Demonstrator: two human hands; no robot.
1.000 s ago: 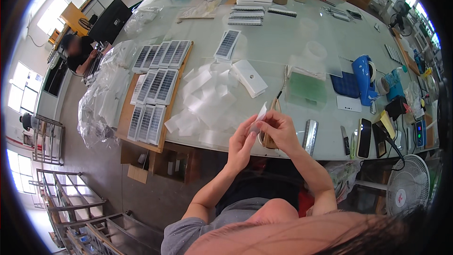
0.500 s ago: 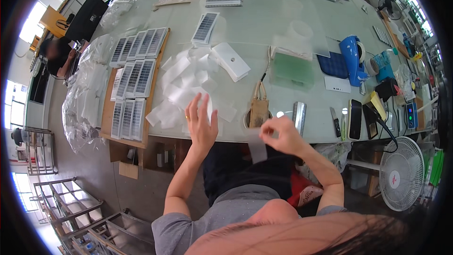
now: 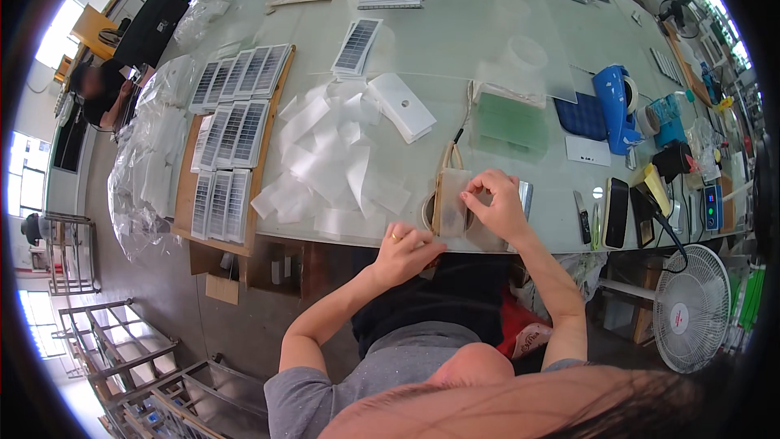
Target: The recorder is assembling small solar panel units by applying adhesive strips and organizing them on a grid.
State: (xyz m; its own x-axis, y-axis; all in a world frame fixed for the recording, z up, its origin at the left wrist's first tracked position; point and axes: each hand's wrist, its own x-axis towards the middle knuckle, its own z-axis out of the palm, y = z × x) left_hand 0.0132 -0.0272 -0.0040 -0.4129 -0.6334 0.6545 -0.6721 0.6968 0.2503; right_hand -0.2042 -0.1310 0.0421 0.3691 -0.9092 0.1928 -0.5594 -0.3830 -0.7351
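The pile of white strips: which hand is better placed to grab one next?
Probably the left hand: it's nearer the pile of white strips, while the right hand seems to pinch a see-through strip.

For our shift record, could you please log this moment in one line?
right hand: pinching translucent strip; left hand: curled, near front of table; nearby: white strip pile, green block

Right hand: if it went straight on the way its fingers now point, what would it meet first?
Probably the translucent film strip, whose right side the right hand seems to touch. At the strip's left shows the tan block, though depth is unclear.
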